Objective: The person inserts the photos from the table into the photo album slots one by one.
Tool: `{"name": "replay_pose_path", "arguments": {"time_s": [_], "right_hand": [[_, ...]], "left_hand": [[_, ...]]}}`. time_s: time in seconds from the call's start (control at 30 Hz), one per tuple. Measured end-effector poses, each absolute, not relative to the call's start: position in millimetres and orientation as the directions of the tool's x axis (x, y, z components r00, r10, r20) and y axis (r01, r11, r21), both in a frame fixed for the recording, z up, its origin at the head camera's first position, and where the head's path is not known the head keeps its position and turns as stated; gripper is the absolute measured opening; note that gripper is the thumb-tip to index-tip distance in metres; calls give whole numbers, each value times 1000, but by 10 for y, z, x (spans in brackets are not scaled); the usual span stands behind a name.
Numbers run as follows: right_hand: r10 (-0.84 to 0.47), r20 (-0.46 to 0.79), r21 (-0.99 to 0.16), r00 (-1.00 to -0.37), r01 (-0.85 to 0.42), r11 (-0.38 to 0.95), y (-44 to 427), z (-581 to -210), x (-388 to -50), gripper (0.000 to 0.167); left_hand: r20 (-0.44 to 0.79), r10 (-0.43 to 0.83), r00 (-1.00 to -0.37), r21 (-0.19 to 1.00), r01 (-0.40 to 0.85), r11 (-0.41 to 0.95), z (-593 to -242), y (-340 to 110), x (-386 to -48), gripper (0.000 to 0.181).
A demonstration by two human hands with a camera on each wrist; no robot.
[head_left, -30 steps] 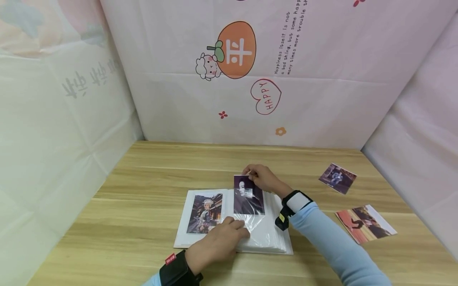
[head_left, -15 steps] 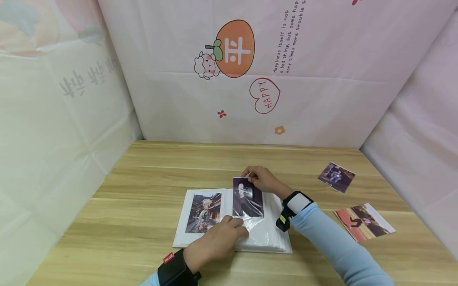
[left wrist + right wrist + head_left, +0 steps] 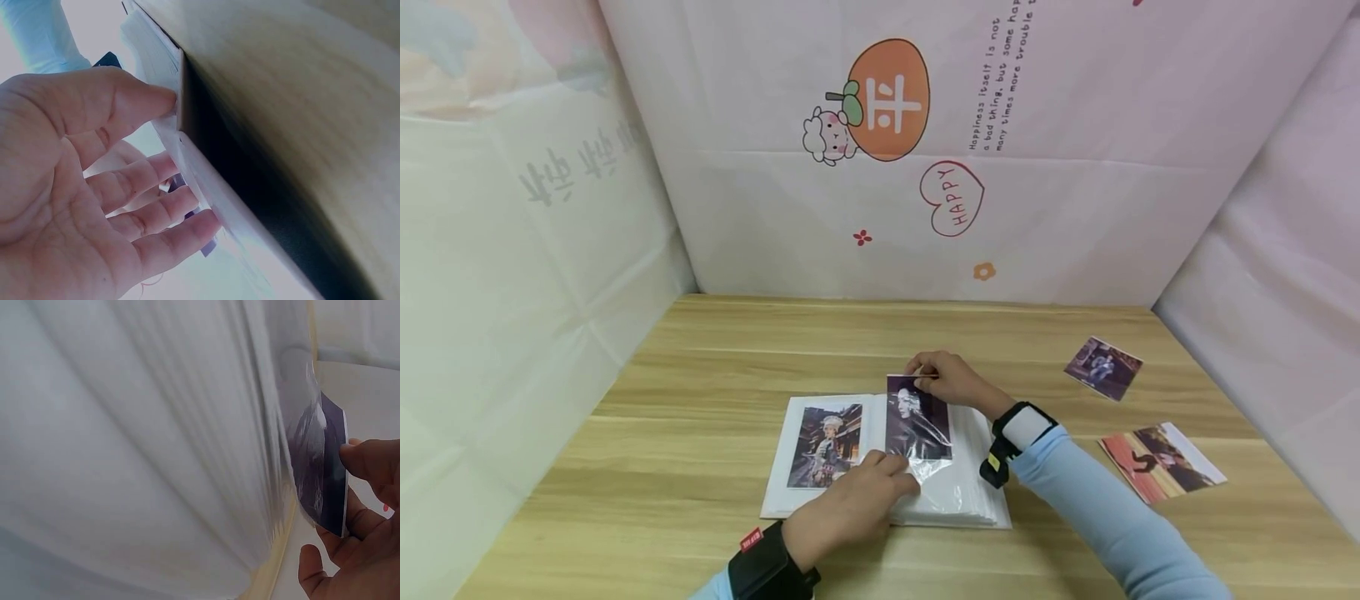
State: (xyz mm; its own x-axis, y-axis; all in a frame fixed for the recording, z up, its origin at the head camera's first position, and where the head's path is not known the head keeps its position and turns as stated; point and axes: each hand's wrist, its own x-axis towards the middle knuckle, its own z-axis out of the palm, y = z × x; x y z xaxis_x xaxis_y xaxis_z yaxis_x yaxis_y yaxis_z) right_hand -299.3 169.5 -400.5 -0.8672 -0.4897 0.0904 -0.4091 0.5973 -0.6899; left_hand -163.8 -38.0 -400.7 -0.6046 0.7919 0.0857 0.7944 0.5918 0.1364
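A photo album (image 3: 973, 496) lies spread on the table, several clear-sleeved pages stacked on its right side. The dark photo (image 3: 917, 425) sits mostly inside the right page's clear sleeve, its top edge sticking out. My right hand (image 3: 951, 381) pinches that top edge between thumb and fingers, as the right wrist view also shows at the photo (image 3: 337, 462). My left hand (image 3: 859, 500) rests on the album's lower middle with loosely extended fingers. In the left wrist view the thumb and fingertips of the left hand (image 3: 106, 187) touch the album near its spine.
Another photo (image 3: 823, 446) fills the album's left page. On the table (image 3: 662, 467) to the right lie a dark photo (image 3: 1103, 368) and a photo with red and brown parts (image 3: 1161, 462). Printed white cloth (image 3: 760, 225) walls the table at the back and sides.
The dark photo has slid a little further down into the sleeve, with my right hand lowering along with it. My left hand has stayed on the album.
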Motion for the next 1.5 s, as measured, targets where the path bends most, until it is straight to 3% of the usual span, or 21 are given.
{"name": "replay_pose_path", "arguments": {"time_s": [0.63, 0.87, 1.5], "right_hand": [[-557, 117, -642, -822, -491, 589, 1719, -4115, -2937, 23], [-541, 115, -649, -833, -475, 594, 1733, -4133, -2962, 23], [-555, 113, -660, -824, -480, 577, 1718, -4123, -2887, 15]], "left_hand": [[80, 800, -595, 106, 803, 587, -3978, -375, -1641, 43], [116, 813, -571, 93, 821, 563, -3997, -371, -1679, 42], [64, 799, -598, 121, 800, 588, -3944, -359, -1661, 35]]}}
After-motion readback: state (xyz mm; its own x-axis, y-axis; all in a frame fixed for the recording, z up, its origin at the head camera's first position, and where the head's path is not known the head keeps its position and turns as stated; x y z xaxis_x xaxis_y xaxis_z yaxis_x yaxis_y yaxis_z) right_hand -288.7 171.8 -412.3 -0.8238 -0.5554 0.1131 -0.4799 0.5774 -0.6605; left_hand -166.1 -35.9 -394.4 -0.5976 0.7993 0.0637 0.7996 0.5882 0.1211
